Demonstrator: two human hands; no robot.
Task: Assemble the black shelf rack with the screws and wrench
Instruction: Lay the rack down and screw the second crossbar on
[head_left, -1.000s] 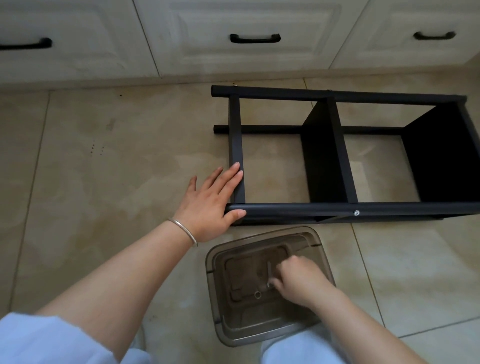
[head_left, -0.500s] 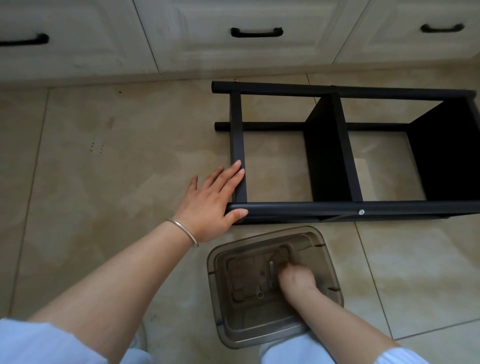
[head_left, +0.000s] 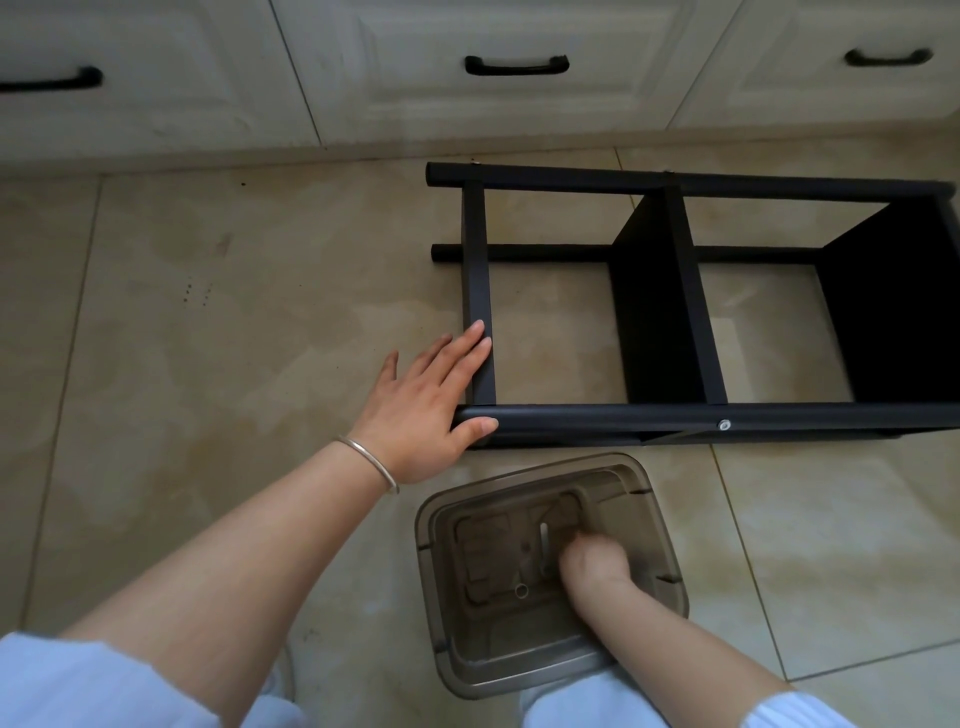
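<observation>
Beige tiled floor with dark grout lines, running up to the foot of white cabinets. A black rack lies on its side on the tiles near the cabinets. A translucent brown tub stands on the floor just in front of the rack.

- The right hand has been pushed deeper into the smoky plastic box, from its middle toward the far right part of the floor.
- Its fingers, seen curled over the small hardware a second ago, are now blurred; what is pinched, if anything, cannot be made out.
</observation>
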